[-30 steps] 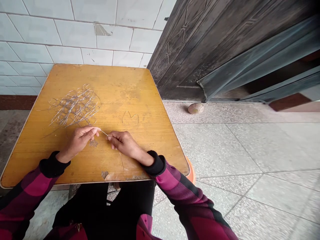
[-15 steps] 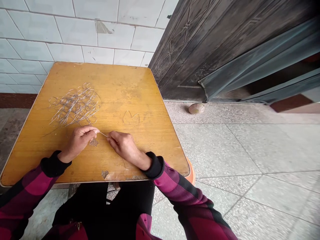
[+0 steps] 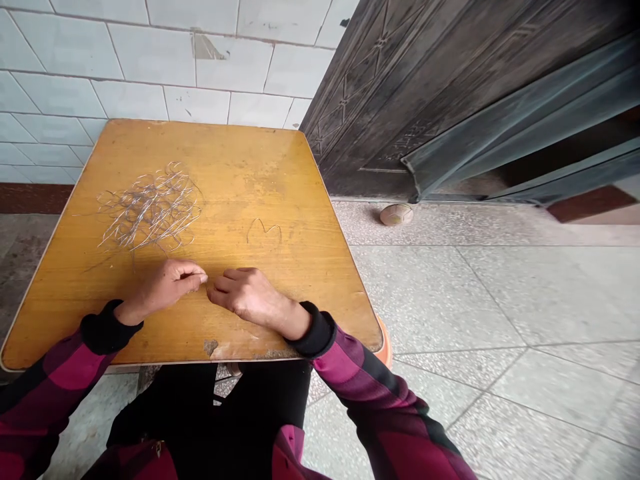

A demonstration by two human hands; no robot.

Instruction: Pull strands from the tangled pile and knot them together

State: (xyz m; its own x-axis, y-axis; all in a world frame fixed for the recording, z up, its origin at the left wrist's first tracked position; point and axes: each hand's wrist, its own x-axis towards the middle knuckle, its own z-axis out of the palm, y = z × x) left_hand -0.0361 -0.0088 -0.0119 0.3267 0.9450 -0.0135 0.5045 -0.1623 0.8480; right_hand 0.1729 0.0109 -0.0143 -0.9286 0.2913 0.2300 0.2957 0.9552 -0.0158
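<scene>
My left hand (image 3: 173, 288) is closed in a pinch, thumb against forefinger, on a thin wire that hardly shows between the two hands. Close by on its right, my right hand (image 3: 247, 297) curls palm down round the same wire, its fingertips a small gap from the left ones. Beyond the left hand lies a tangled pile of thin silvery wires (image 3: 150, 208). A single wire bent into an M-like shape (image 3: 265, 230) rests on the wooden table (image 3: 295, 287), farther back than my right hand.
White wall tiles (image 3: 150, 53) stand behind the table. To the right are a dark carved door (image 3: 380, 100) and a greyish curtain (image 3: 480, 147). A round pale object (image 3: 397, 215) lies on the floor by the door. An orange edge (image 3: 385, 343) shows under the table's right corner.
My hands have come closer together, and the stretch of wire between them has nearly gone from sight. The left hand moved slightly right and nearer. The wire pile and bent wire stay put.
</scene>
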